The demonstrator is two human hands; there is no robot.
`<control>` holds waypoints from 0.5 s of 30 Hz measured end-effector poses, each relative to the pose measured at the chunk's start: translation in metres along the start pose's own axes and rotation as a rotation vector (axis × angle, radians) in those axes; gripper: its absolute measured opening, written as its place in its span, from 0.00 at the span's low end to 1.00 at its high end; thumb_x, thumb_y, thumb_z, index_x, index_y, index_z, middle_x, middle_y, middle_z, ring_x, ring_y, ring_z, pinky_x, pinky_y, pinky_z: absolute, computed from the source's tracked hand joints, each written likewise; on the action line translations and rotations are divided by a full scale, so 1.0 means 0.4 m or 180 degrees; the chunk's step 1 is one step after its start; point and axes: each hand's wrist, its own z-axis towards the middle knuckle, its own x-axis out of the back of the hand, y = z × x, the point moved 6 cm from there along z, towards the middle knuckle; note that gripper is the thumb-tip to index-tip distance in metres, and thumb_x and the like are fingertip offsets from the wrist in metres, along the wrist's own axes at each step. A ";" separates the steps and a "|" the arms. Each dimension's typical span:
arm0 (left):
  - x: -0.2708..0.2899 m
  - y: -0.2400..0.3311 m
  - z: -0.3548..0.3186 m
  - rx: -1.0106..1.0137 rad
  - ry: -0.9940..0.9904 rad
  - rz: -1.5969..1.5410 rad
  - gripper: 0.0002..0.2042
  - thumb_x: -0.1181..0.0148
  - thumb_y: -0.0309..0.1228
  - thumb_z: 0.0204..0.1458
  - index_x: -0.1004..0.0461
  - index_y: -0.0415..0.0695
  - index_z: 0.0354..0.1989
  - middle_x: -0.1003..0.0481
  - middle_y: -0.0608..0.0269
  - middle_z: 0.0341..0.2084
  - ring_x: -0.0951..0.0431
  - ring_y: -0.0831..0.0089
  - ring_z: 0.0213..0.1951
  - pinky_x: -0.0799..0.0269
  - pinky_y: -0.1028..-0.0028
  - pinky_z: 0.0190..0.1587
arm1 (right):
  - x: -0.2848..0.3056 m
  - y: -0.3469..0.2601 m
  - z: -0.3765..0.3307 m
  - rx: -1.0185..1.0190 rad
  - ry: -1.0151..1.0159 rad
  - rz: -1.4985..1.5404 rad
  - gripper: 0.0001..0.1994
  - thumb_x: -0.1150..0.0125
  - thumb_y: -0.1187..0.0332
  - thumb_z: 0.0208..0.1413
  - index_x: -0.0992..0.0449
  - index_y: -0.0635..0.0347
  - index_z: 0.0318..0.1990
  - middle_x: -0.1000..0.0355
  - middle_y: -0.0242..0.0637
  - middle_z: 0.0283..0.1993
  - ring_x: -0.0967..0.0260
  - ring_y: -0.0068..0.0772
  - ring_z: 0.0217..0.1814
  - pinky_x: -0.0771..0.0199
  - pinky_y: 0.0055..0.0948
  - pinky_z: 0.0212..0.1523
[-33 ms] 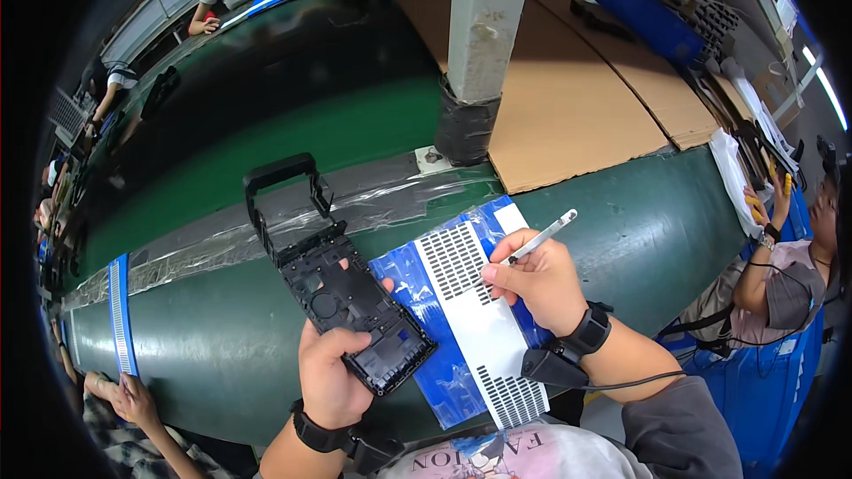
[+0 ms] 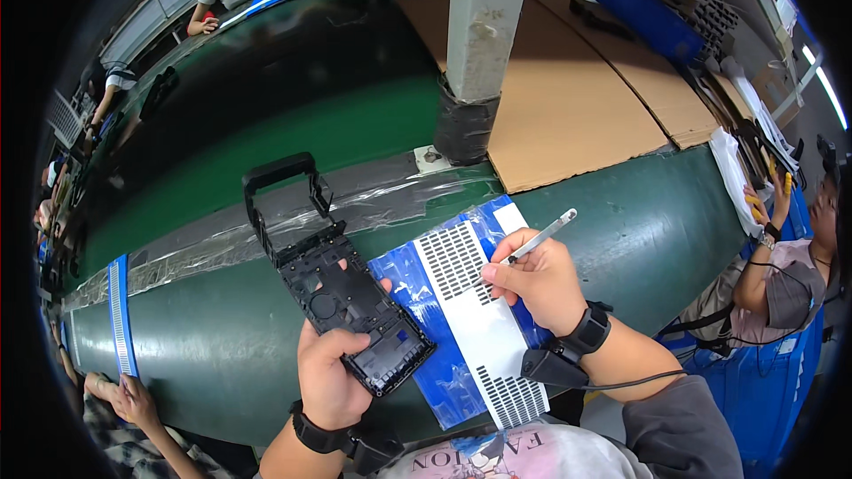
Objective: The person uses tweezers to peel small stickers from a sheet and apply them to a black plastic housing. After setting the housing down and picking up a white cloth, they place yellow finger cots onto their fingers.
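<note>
My left hand [image 2: 335, 372] grips a black plastic housing [image 2: 342, 297] from its near end, thumb on the inner face. The housing is tilted, its ribbed inside facing up, and a black handle frame [image 2: 282, 173] sticks out at its far end. In my right hand [image 2: 537, 279], a slim silver pen-like tool [image 2: 552, 235] is pinched; I cannot make out its exact kind. Its lower end points at a white sheet [image 2: 479, 328] with rows of small black rectangular pieces. The sheet lies on a blue, tape-covered board [image 2: 435, 372].
Beyond the green work surface [image 2: 222, 337] runs a dark green belt [image 2: 355, 124]. A taped post [image 2: 484, 44] stands ahead, beside flat cardboard [image 2: 577, 115]. At left, a co-worker's hands [image 2: 133, 401] are near another blue strip [image 2: 122, 315]. Another person [image 2: 781, 275] works at right.
</note>
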 end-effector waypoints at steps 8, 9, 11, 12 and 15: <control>-0.002 0.011 0.002 -0.0392 -0.0041 0.0066 0.29 0.57 0.13 0.38 0.50 0.41 0.54 0.36 0.52 0.44 0.31 0.64 0.44 0.32 0.66 0.46 | -0.006 0.003 -0.002 -0.0068 0.0112 -0.0147 0.06 0.43 0.78 0.43 0.34 0.62 0.27 0.32 0.31 0.22 0.36 0.14 0.18 0.39 0.11 0.15; -0.009 0.011 0.002 -0.0370 -0.0029 0.0040 0.28 0.55 0.14 0.40 0.50 0.42 0.54 0.36 0.53 0.44 0.31 0.65 0.44 0.32 0.67 0.46 | -0.007 0.003 -0.001 -0.0074 0.0118 -0.0209 0.06 0.43 0.78 0.43 0.34 0.62 0.27 0.32 0.31 0.22 0.36 0.13 0.19 0.39 0.11 0.16; -0.016 0.014 0.002 -0.0446 -0.0040 0.0099 0.25 0.54 0.18 0.43 0.49 0.41 0.53 0.35 0.53 0.43 0.31 0.65 0.44 0.32 0.66 0.46 | -0.010 0.002 -0.001 -0.0058 0.0134 -0.0152 0.06 0.43 0.79 0.43 0.33 0.62 0.28 0.32 0.31 0.22 0.36 0.13 0.20 0.38 0.11 0.17; -0.018 0.017 0.001 -0.0530 -0.0047 0.0158 0.23 0.53 0.21 0.45 0.47 0.41 0.52 0.34 0.54 0.42 0.31 0.65 0.43 0.32 0.66 0.46 | -0.011 0.000 -0.002 -0.0039 0.0142 -0.0097 0.06 0.43 0.79 0.43 0.33 0.62 0.28 0.32 0.30 0.23 0.36 0.13 0.20 0.37 0.11 0.18; -0.019 0.019 0.003 -0.0519 -0.0011 0.0066 0.21 0.54 0.22 0.47 0.47 0.42 0.52 0.34 0.56 0.43 0.31 0.67 0.44 0.33 0.67 0.46 | -0.013 -0.008 -0.006 0.0010 0.0155 -0.0151 0.06 0.43 0.79 0.43 0.32 0.63 0.29 0.32 0.30 0.23 0.36 0.13 0.22 0.37 0.11 0.19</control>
